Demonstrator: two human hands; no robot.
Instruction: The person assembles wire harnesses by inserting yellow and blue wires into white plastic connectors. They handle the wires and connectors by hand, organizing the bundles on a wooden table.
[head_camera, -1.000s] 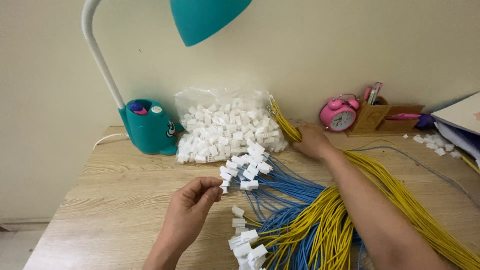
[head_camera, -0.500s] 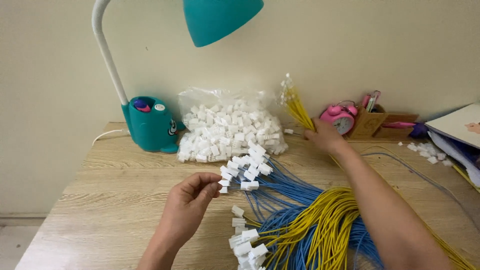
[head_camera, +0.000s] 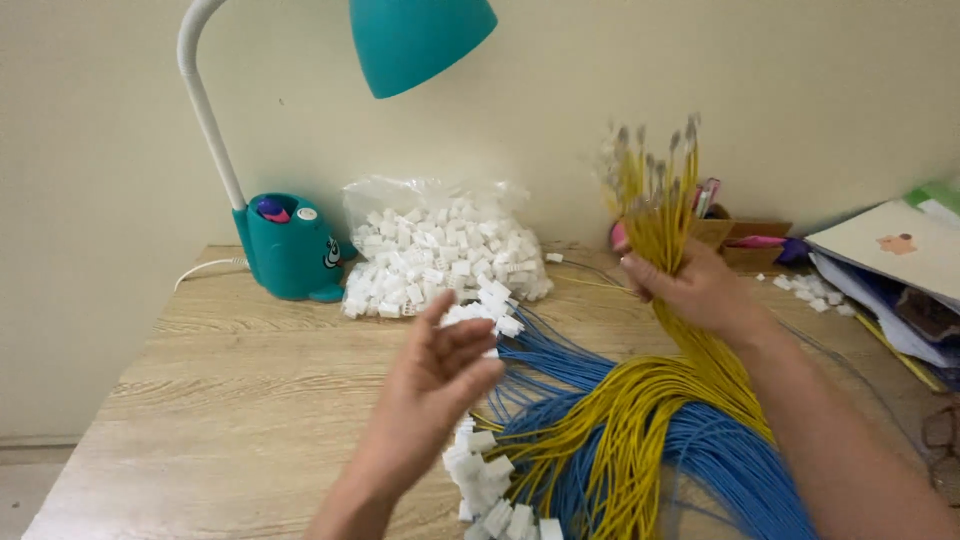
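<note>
- Nearest to us, at about 6 o'clock, a cluster of white plastic connectors (head_camera: 485, 485) lies on the wooden desk (head_camera: 230, 400), fitted to the ends of the blue wires (head_camera: 700, 455).
- Our left hand (head_camera: 435, 385) hovers just above that spot, at roughly 7 o'clock. It is open, fingers loosely spread and slightly curled, holding nothing; it looks a little blurred.
- To its 3 o'clock the blue wires fan across the desk, with the yellow wires (head_camera: 640, 400) lying over them in a thick sheaf that runs up towards 1 o'clock.
- Our right hand (head_camera: 690, 290), at about 2 o'clock, is closed round the upper part of the yellow wires and holds the bundle lifted clear of the desk. The metal-tipped ends (head_camera: 655, 150) stand up above the fist, splayed and blurred.
- Beyond the left hand, near 12 o'clock, a second group of white connectors (head_camera: 495, 305) sits at the far ends of the blue wires.
- Just behind it a clear plastic bag of white connectors (head_camera: 440, 255) rests against the wall.
- At 10 o'clock stands a teal desk lamp (head_camera: 290, 245), its white neck curving up to a teal shade (head_camera: 420, 40) at the top edge.
- At 3 o'clock lie a stack of papers and folders (head_camera: 900, 260) and a few loose white pieces (head_camera: 805, 292).
- Behind the lifted bundle, a small cardboard box (head_camera: 745, 240) is partly hidden.
</note>
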